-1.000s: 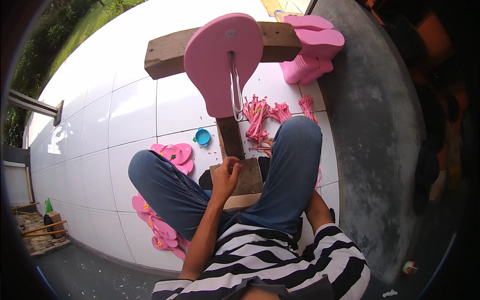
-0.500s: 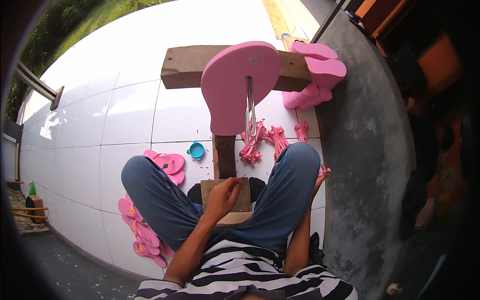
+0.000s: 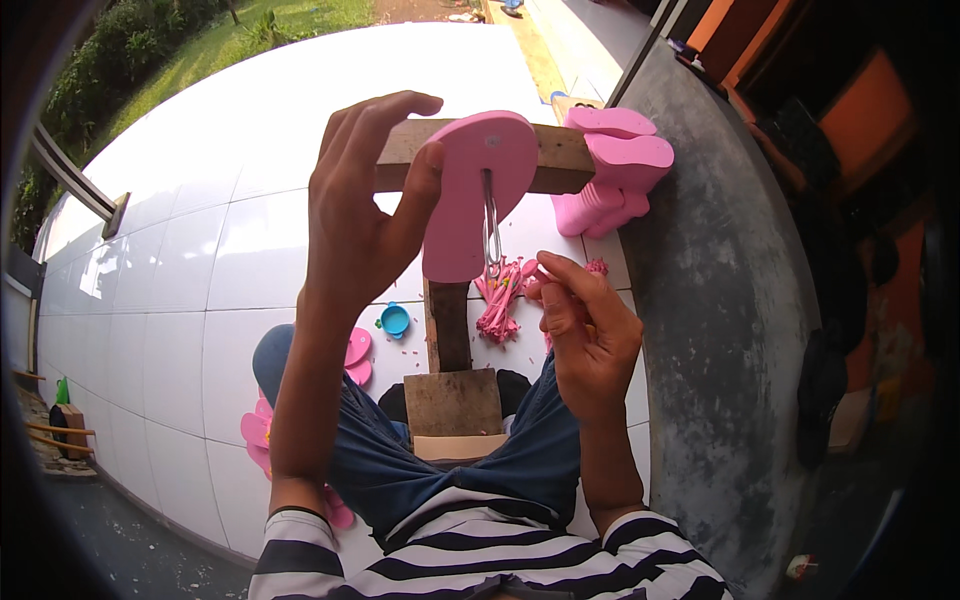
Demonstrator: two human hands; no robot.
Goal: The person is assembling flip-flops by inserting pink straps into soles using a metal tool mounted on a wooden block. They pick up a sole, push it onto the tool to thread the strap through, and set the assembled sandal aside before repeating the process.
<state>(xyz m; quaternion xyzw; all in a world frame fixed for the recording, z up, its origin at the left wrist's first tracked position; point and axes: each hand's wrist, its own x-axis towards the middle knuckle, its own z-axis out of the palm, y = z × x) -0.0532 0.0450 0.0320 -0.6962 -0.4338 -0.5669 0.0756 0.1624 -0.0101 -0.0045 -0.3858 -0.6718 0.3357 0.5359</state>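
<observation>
A pink flip-flop sole (image 3: 485, 200) stands against a wooden crossbeam (image 3: 563, 158), its lower end pointing toward me. A bent metal rod (image 3: 490, 225) sticks out through the sole. My left hand (image 3: 360, 200) is raised at the sole's left edge, its thumb over that edge and its fingers apart above the beam; whether it presses the sole is unclear. My right hand (image 3: 595, 345) is pinched at the lower right of the sole, apart from it. Between the fingertips shows a bit of pink strap (image 3: 531, 268), mostly hidden by the fingers.
A bundle of pink straps (image 3: 500, 315) lies under the sole. Piled pink soles (image 3: 620, 165) stand at the beam's right end. Left of the wooden post (image 3: 447, 325) is a small blue cup (image 3: 395, 320). Strapped pink flip-flops (image 3: 257, 432) lie beside my left leg.
My left hand has risen from my lap to the sole's left edge. My right hand has come up from beside my right knee with the pink strap.
</observation>
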